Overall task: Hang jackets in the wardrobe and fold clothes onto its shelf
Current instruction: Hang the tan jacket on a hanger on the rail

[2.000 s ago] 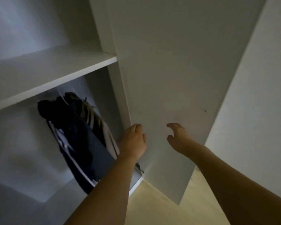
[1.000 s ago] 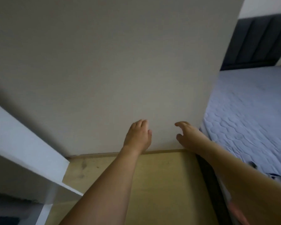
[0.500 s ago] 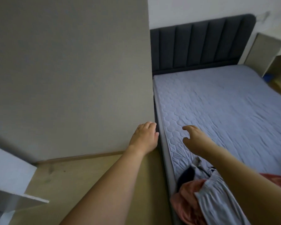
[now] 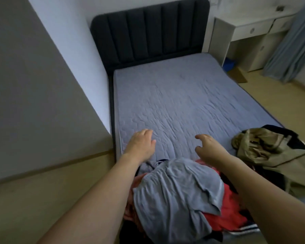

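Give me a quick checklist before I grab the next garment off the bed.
1. Left hand free: ok, open, holding nothing.
2. Right hand free: ok, fingers loosely curled, empty.
3. Clothes within reach: ok, grey garment lies right under both arms.
4. Grey garment on top of the pile: ok, red garment sits beneath it.
5. Jacket to hang: cannot tell; olive garment lies crumpled to the right.
6. Folding space: ok, mattress ahead is bare.

One head-worn view; it looks forward and down, close over the bed point(image 4: 183, 95).
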Motion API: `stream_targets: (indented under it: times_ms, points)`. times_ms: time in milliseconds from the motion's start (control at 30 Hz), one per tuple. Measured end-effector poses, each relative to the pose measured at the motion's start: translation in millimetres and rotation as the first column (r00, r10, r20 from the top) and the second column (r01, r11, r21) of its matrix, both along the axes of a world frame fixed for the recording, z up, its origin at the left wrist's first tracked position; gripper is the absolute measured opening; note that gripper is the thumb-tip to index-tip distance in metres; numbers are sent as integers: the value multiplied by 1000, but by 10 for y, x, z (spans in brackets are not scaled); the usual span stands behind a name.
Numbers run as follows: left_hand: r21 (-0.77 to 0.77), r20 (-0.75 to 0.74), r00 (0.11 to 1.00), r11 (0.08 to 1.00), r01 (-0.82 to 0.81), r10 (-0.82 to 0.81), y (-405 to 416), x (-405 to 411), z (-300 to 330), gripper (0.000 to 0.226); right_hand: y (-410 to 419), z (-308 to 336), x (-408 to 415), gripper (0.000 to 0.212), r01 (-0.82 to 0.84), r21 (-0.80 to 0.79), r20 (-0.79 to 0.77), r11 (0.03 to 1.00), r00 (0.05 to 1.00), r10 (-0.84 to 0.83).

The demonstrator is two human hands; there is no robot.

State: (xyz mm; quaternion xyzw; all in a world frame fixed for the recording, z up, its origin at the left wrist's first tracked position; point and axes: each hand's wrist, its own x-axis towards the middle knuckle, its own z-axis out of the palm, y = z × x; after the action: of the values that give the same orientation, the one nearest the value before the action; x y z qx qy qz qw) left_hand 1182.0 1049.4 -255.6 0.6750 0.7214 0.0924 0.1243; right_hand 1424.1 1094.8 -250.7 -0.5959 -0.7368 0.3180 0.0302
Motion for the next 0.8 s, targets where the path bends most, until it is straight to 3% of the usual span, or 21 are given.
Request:
stream_targets:
  times_ms: [133,333,600,800]
  points:
    - [-24,5,993,993,118,-118,265,973,-14,46,193,10,1002,57,77,-47,29,996,997,-75]
    - [-112,117,992,992,50,-37,940,1995,-415,44,600,-252,2225,37,169,5,19,986,985,-169]
    - [-296,195,980,955,29,31,2102,3979,-1459,46,1545,-1170,4523,56,296,-179,112,938,954,-279]
    - [-526,347,881,845,-101,322,3267,5469,-2719,54,2612,-2287,5887,62,306,-261,180,916,947,-265]
